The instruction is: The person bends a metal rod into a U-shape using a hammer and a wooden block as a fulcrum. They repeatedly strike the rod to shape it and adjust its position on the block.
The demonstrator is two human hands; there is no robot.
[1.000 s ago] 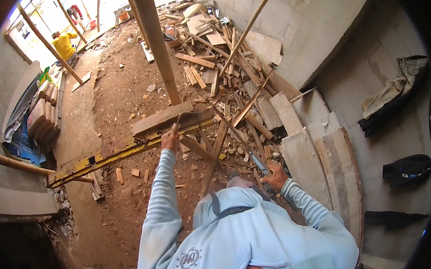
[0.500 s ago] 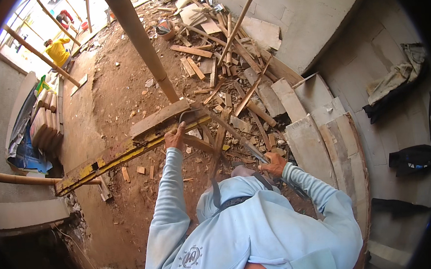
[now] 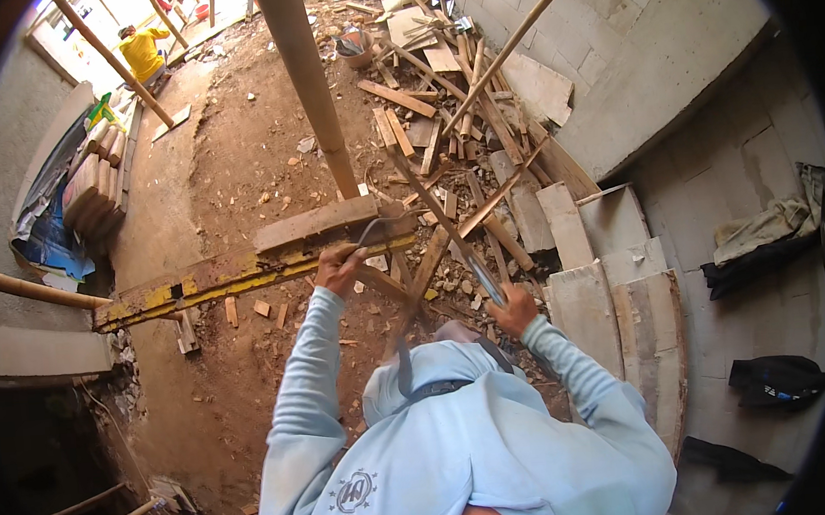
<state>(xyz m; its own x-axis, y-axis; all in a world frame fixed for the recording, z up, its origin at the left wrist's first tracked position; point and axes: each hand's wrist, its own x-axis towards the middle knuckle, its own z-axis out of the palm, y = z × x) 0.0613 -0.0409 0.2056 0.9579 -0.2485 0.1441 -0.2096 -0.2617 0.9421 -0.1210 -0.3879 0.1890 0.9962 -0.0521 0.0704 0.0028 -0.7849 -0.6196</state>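
My left hand (image 3: 340, 269) is closed around a thin bent metal rod (image 3: 373, 226). The rod curves up from the fist and over the right end of a rusty, yellow-painted beam (image 3: 221, 286). On top of that beam lies a short wooden plank (image 3: 316, 223). My right hand (image 3: 515, 310) grips the near end of a long, narrow metal bar (image 3: 450, 227), greyish by the hand and brown farther up. The bar slants away to the upper left, past the beam's right end. Whether bar and rod touch, I cannot tell.
A thick bamboo pole (image 3: 306, 85) stands just beyond the beam. Scrap wood (image 3: 493, 111) is heaped at the far right, with boards (image 3: 582, 318) along the right side. Stacked bags (image 3: 96, 187) sit at the left. A person in a yellow top (image 3: 142, 55) crouches far left.
My right hand and the bar's near end have swung left, so the bar stands steeper. Its far tip now reaches farther beyond the beam. My left hand still grips the rod.
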